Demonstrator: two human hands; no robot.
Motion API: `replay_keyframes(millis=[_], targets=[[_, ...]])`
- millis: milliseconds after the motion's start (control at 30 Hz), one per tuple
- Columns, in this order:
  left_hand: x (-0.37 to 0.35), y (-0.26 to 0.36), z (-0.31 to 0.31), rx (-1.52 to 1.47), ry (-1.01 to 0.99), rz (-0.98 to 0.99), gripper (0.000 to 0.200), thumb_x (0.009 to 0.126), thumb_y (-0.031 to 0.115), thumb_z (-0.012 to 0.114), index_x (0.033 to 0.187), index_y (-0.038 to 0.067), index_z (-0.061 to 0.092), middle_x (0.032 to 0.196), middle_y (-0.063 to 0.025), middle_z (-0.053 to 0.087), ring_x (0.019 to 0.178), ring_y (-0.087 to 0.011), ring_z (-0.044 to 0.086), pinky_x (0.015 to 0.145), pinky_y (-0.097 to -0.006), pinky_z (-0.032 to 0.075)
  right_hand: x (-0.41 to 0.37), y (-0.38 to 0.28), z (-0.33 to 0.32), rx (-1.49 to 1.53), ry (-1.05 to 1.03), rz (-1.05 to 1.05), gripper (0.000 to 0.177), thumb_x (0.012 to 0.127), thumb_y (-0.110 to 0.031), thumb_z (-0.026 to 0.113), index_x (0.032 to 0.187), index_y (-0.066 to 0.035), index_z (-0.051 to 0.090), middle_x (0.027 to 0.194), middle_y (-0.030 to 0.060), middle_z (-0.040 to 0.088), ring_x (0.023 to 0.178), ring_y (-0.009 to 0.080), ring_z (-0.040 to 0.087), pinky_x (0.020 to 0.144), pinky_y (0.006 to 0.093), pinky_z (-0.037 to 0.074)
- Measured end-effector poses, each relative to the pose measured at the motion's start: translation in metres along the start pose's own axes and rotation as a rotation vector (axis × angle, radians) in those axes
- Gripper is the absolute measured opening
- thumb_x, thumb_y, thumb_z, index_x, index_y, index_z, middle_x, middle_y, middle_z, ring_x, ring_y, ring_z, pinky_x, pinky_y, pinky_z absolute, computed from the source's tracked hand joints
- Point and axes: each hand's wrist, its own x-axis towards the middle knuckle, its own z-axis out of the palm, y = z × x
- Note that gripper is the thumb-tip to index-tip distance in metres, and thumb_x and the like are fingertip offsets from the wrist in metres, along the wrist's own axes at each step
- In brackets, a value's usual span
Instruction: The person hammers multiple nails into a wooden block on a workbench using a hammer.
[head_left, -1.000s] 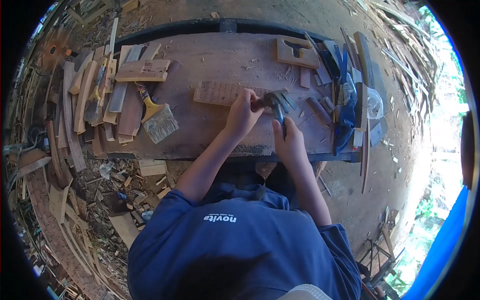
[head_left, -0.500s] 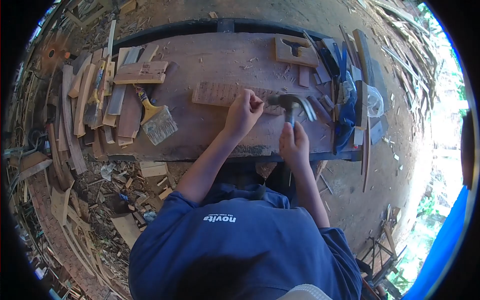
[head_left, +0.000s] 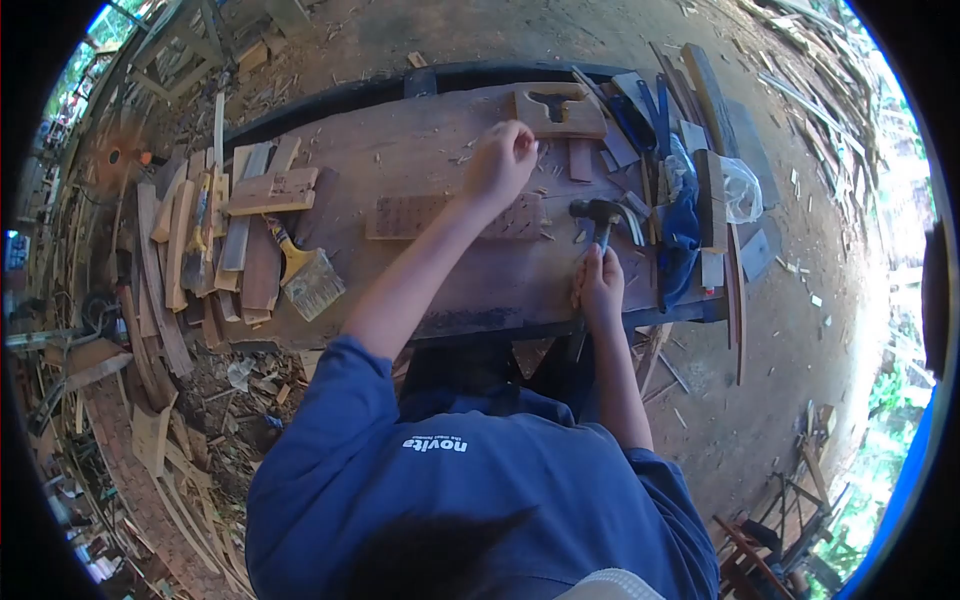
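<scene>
A reddish wooden block [head_left: 410, 217] with rows of dark marks or holes lies across the middle of the workbench [head_left: 400, 150]. My left hand [head_left: 502, 160] is above the bench beyond this block, its fingers curled together; whatever they may hold is too small to make out. In my right hand [head_left: 600, 285] is a claw hammer [head_left: 601, 212], gripped by the handle, its head to the right of the block. A light wooden piece [head_left: 575, 118] with a dark cut-out lies near the far edge.
Wood strips [head_left: 180, 240] and a wide paintbrush [head_left: 312, 285] lie on the bench's left side. At the right are a blue cloth [head_left: 681, 235], a clear plastic bag [head_left: 740, 190] and more wood strips. Wood scraps cover the ground at the lower left.
My left hand has moved away from the marked block toward the far side of the bench. My right hand has lowered slightly with the hammer, and the camera view has shifted.
</scene>
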Motion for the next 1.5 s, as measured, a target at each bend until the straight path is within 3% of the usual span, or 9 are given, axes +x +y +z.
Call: replay_keyframes(millis=[133,300,433,500,667,833,1067,1233,1500], targets=[[0.065,-0.036,0.046,0.264,-0.054,0.173,0.014,0.084,0.013,0.068,0.095,0.005,0.067,0.093,-0.0141,0.063,0.087,-0.0294,0.063,0.079,-0.0384,0.052,0.001,-0.004,0.000,-0.040,0.036,0.026,0.029,0.104,-0.034,0.044,0.088,-0.009,0.043,0.057,-0.0012,0.042,0.039,0.0084,0.040,0.034,0.0245,0.033],[0.095,-0.037,0.066,0.514,-0.231,0.137,0.016,0.081,0.023,0.069,0.092,0.011,0.071,0.094,-0.0122,0.063,0.100,-0.0301,0.061,0.086,-0.0417,0.050,0.004,-0.001,-0.007,-0.011,0.044,0.039,0.029,0.103,-0.035,0.046,0.092,-0.007,0.046,0.057,-0.0009,0.042,0.038,0.0093,0.041,0.035,0.0255,0.035],[0.096,-0.036,0.059,0.457,-0.234,0.181,0.014,0.082,0.020,0.068,0.089,0.008,0.069,0.089,-0.0115,0.063,0.093,-0.0288,0.062,0.081,-0.0412,0.051,0.003,0.001,-0.007,0.007,0.029,0.036,0.030,0.103,-0.035,0.047,0.094,-0.007,0.046,0.057,-0.0008,0.042,0.038,0.0094,0.041,0.035,0.0257,0.035],[0.094,-0.033,0.049,0.209,-0.155,0.227,0.013,0.083,0.015,0.067,0.090,0.005,0.065,0.089,-0.0131,0.065,0.087,-0.0293,0.064,0.078,-0.0386,0.051,0.003,-0.001,-0.008,0.027,0.009,0.040,0.029,0.103,-0.035,0.047,0.095,-0.006,0.047,0.057,-0.0012,0.042,0.039,0.0091,0.041,0.036,0.0253,0.035],[0.025,0.008,-0.025,0.091,-0.100,0.078,0.012,0.086,0.014,0.067,0.095,0.006,0.064,0.087,-0.0070,0.068,0.081,-0.0176,0.066,0.075,-0.0313,0.052,0.001,-0.002,-0.008,0.047,0.022,0.047,0.030,0.102,-0.036,0.049,0.095,-0.006,0.050,0.060,-0.0012,0.047,0.041,0.0083,0.045,0.038,0.0254,0.039],[-0.043,-0.007,-0.075,-0.119,-0.246,-0.208,0.013,0.087,0.014,0.070,0.097,0.007,0.069,0.084,0.0002,0.068,0.076,-0.0071,0.060,0.073,-0.0265,0.050,0.003,-0.002,-0.005,0.026,0.030,0.050,0.027,0.103,-0.033,0.048,0.097,-0.006,0.049,0.058,-0.0026,0.042,0.040,0.0075,0.040,0.035,0.0244,0.035],[-0.066,-0.004,-0.082,0.045,-0.243,-0.245,0.011,0.086,0.016,0.072,0.089,0.005,0.071,0.083,-0.0055,0.069,0.074,-0.0158,0.063,0.071,-0.0303,0.050,0.002,0.001,-0.005,-0.023,0.036,0.028,0.028,0.103,-0.033,0.048,0.094,-0.007,0.047,0.060,-0.0024,0.042,0.041,0.0076,0.041,0.035,0.0244,0.035],[-0.065,-0.015,-0.074,0.114,-0.236,-0.154,0.015,0.084,0.018,0.072,0.090,0.004,0.071,0.088,-0.0126,0.069,0.089,-0.0272,0.063,0.080,-0.0364,0.050,0.001,0.001,-0.005,-0.035,0.044,0.020,0.029,0.103,-0.034,0.048,0.092,-0.007,0.046,0.060,-0.0020,0.042,0.041,0.0078,0.041,0.035,0.0247,0.036],[-0.067,-0.015,-0.073,0.179,-0.203,-0.005,0.013,0.084,0.016,0.073,0.089,0.004,0.072,0.091,-0.0095,0.067,0.089,-0.0234,0.060,0.076,-0.0330,0.050,0.001,0.001,0.000,-0.034,0.064,0.025,0.029,0.102,-0.034,0.048,0.093,-0.007,0.047,0.058,-0.0025,0.041,0.040,0.0077,0.041,0.035,0.0247,0.035]])
